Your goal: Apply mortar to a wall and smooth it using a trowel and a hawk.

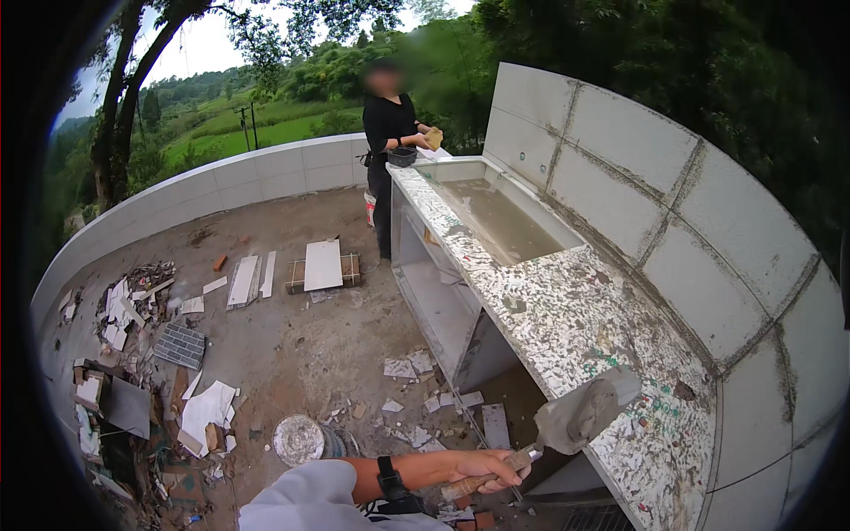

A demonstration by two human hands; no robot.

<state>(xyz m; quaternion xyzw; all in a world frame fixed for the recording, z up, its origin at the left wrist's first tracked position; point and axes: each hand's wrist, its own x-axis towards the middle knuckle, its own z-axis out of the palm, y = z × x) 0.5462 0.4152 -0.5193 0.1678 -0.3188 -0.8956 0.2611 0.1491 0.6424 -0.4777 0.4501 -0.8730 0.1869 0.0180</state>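
"Green hillside (pixel 221 115) and trees fill the upper part of the frame. What lies below?"

"Bare, dusty floor (pixel 336 354), across the middle and left, edged by a low curved white wall (pixel 266 173). Taller pale panels (pixel 620 150) with rough grey joints run down the right side."

"And between floor and panels?"

"One long counter (pixel 567 327), slanting from upper centre to lower right, its top blotched white and grey. Sunk into its far end is a basin (pixel 537 212) holding something flat and grey-brown."

"Anybody else about?"

"Someone in dark clothes, a co-worker (pixel 390 124), stands at upper centre by that end of the counter, holding a tan piece (pixel 434 138) above a black container (pixel 402 157)."

"Anything on the floor?"

"Broken white sheets (pixel 211 411) at lower left, a white slab (pixel 323 265) left of centre, and a smeared bucket (pixel 298 440) at bottom centre."

"Where's the tool?"

"Lower right: the trowel (pixel 580 416), its grey-caked blade over the counter's near edge. I can't tell if they touch."

"How is it gripped?"

"By the left hand (pixel 492 467), fingers wrapped firmly round the handle, a black watch (pixel 390 478) on the wrist. As for the right hand, I can't tell its grip; it's out of frame."
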